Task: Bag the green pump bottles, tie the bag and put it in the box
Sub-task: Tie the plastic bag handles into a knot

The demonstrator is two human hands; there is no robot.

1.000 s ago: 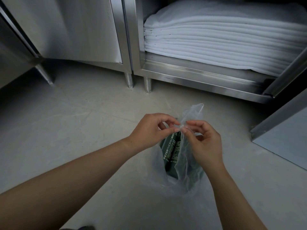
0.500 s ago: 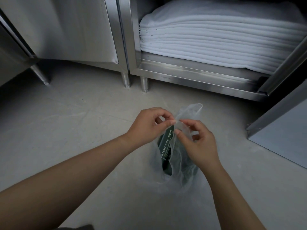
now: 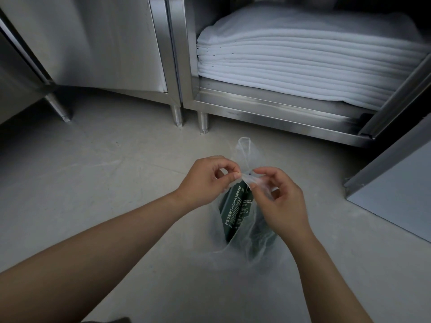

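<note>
A clear plastic bag (image 3: 245,155) stands on the grey floor with dark green pump bottles (image 3: 235,210) inside it, white lettering down the nearest one. My left hand (image 3: 205,178) pinches one strip of the bag's mouth between thumb and forefinger. My right hand (image 3: 279,201) pinches the other strip just to the right, fingertips almost touching the left ones. A loose flap of the bag sticks up behind both hands. The pumps are hidden by my fingers. No box shows in this view.
A steel cabinet (image 3: 256,108) on short legs stands behind the bag, holding a stack of folded white towels (image 3: 303,66). Its open door (image 3: 391,190) juts out at the right. A closed steel door (image 3: 93,43) is at the left.
My hands have drawn slightly apart, stretching the bag's strip between them. The right hand's fingers have opened out around the plastic. The bag stays in place.
</note>
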